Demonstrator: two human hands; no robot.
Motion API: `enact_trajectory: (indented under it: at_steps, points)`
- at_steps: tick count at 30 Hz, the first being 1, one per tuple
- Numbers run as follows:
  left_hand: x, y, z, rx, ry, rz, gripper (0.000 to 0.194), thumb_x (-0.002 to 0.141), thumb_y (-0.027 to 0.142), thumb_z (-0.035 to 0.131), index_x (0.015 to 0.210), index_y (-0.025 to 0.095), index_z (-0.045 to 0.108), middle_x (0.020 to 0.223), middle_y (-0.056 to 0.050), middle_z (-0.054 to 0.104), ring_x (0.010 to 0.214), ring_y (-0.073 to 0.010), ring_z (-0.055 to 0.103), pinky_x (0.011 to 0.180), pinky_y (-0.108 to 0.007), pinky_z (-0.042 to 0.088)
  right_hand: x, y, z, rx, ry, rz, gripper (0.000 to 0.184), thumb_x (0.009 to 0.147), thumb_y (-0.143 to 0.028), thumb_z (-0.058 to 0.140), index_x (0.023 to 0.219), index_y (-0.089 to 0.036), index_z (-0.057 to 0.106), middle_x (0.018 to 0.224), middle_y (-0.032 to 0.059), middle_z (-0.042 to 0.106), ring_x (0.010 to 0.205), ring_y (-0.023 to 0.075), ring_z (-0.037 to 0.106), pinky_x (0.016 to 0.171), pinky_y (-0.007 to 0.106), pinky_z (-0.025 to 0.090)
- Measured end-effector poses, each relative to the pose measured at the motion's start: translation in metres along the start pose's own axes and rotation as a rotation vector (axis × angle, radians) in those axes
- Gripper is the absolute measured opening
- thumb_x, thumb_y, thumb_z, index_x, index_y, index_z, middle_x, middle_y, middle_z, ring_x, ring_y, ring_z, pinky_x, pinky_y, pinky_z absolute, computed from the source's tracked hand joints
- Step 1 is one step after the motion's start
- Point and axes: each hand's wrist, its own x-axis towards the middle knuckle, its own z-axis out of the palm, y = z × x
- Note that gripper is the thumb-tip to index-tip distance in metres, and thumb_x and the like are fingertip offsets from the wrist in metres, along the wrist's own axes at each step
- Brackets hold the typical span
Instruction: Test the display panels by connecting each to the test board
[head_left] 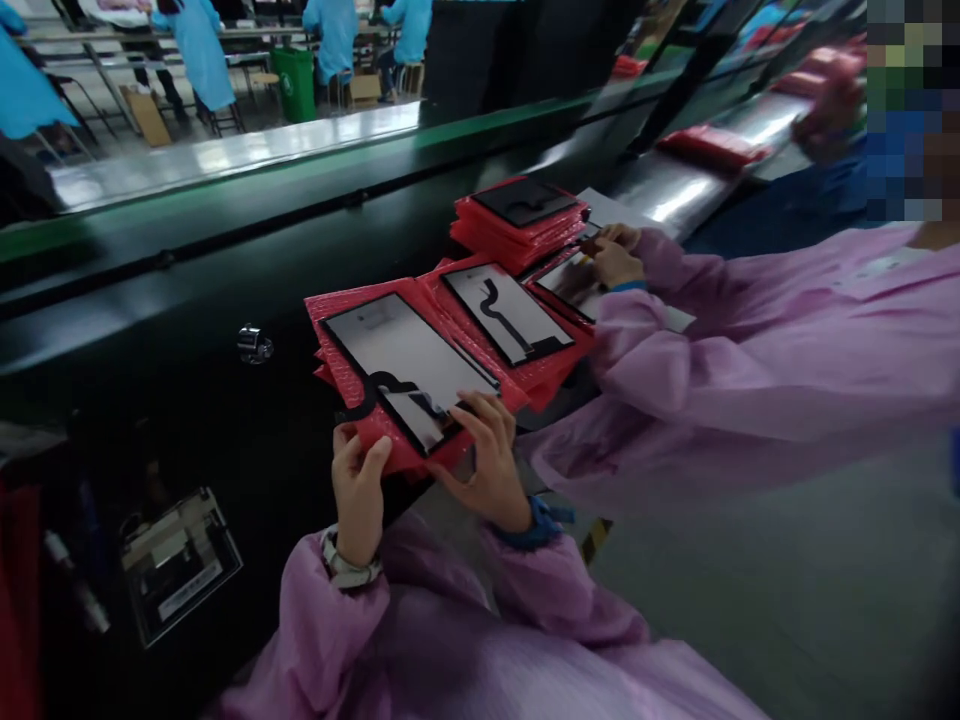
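Dark worktable [187,390] here, with people in blue smocks [199,60] and a green bin [292,85] way out past the hands. The screen-like panel [416,350] lies right in front of both hands on red bubble wrap [341,370], its near edge between them. Left hand [360,490] has its thumb on the wrap at the near left; right hand [487,460] is curled around the panel's near right corner, fingertips on it. Can't tell if either one's properly gripping or just resting. What I'd worry about is the black ribbon cable [367,395] sticking out beside the left fingers: lift or slide the panel with that snagged and it could crease or tear. The wrap looks slick too, so an uneven pull might send the panel sliding, and squeezing one corner might crack or smudge it. There's a second panel [510,310] just beyond the right hand, so a sideways shove could knock the two together. Hard to make out: the panel's underside, any fingertips under the wrap, and what the co-worker's hands [619,260] are fiddling with further right. The device [180,565] and pen-like thing [75,580] off to the left are murky, and I honestly can't name the small shiny item [255,345] beyond the left hand.
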Motion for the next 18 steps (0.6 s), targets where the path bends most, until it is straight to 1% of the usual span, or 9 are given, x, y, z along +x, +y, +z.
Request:
enact_trajectory:
  at_steps: [1,3,4,6,8,10,11,15,18]
  points:
    - [-0.007,0.001,-0.001,-0.077,0.061,-0.016,0.019,0.08,0.035,0.071,0.087,0.018,0.074,0.11,-0.004,0.061,0.101,-0.0166,0.061,0.09,-0.023,0.05,-0.003,0.006,-0.003,-0.022,-0.042,-0.02,0.063,0.092,-0.045,0.063,0.146,-0.02,0.043,0.142,0.018,0.053,0.135,0.0343,0.047,0.11,0.06,0.043]
    - [-0.02,0.003,-0.003,-0.219,0.148,-0.098,0.026,0.081,0.037,0.07,0.101,0.019,0.07,0.108,-0.004,0.063,0.094,-0.0164,0.064,0.084,-0.025,0.053,-0.01,0.013,-0.008,-0.055,-0.107,-0.047,0.057,0.095,-0.039,0.055,0.149,-0.023,0.043,0.145,0.0163,0.051,0.137,0.0337,0.046,0.112,0.06,0.041]
    - [-0.025,0.005,-0.002,-0.257,0.164,-0.152,0.034,0.082,0.039,0.07,0.11,0.021,0.066,0.11,-0.005,0.065,0.092,-0.0167,0.065,0.082,-0.027,0.054,-0.013,0.014,-0.009,-0.062,-0.13,-0.05,0.054,0.096,-0.033,0.052,0.149,-0.026,0.044,0.145,0.0144,0.051,0.136,0.0322,0.048,0.113,0.058,0.041]
    - [-0.03,0.01,0.0,-0.241,0.143,-0.235,0.047,0.08,0.04,0.073,0.122,0.022,0.06,0.113,-0.006,0.068,0.091,-0.0176,0.066,0.082,-0.029,0.055,-0.019,0.011,-0.01,-0.053,-0.166,-0.046,0.053,0.096,-0.022,0.048,0.148,-0.032,0.048,0.143,0.0105,0.054,0.133,0.0293,0.051,0.114,0.055,0.041]
    - [-0.031,0.015,0.003,-0.158,0.066,-0.262,0.047,0.075,0.035,0.078,0.117,0.019,0.063,0.108,-0.006,0.07,0.092,-0.0188,0.067,0.086,-0.03,0.055,-0.024,0.005,-0.009,-0.032,-0.185,-0.035,0.057,0.094,-0.017,0.045,0.146,-0.037,0.052,0.14,0.0079,0.057,0.129,0.0278,0.054,0.114,0.054,0.04]
    - [-0.03,0.022,0.004,-0.111,0.003,-0.256,0.038,0.072,0.031,0.077,0.105,0.016,0.068,0.1,-0.006,0.072,0.091,-0.0202,0.067,0.087,-0.031,0.054,-0.027,-0.002,-0.008,-0.026,-0.167,-0.035,0.059,0.093,-0.017,0.044,0.146,-0.039,0.052,0.139,0.0074,0.058,0.127,0.029,0.056,0.114,0.058,0.039]
    - [-0.032,0.024,0.004,-0.117,-0.008,-0.257,0.036,0.072,0.03,0.076,0.103,0.015,0.069,0.097,-0.006,0.073,0.089,-0.0203,0.066,0.087,-0.031,0.054,-0.029,-0.005,-0.009,-0.023,-0.149,-0.041,0.06,0.093,-0.017,0.044,0.147,-0.04,0.051,0.141,0.0075,0.057,0.127,0.0302,0.056,0.114,0.061,0.038]
    - [-0.052,0.029,-0.003,-0.216,0.047,-0.273,0.043,0.073,0.035,0.078,0.11,0.014,0.069,0.092,-0.005,0.072,0.081,-0.0183,0.065,0.08,-0.03,0.055,-0.031,-0.014,-0.014,0.003,-0.117,-0.098,0.061,0.095,-0.022,0.046,0.153,-0.042,0.043,0.147,0.009,0.052,0.128,0.0357,0.055,0.111,0.068,0.038]
    - [-0.078,0.022,-0.019,-0.28,0.13,-0.299,0.045,0.071,0.042,0.083,0.105,0.016,0.07,0.094,-0.006,0.073,0.082,-0.019,0.066,0.079,-0.031,0.057,-0.031,-0.025,-0.015,0.018,-0.125,-0.165,0.06,0.097,-0.024,0.047,0.154,-0.043,0.041,0.147,0.0102,0.05,0.129,0.0372,0.052,0.109,0.068,0.041]
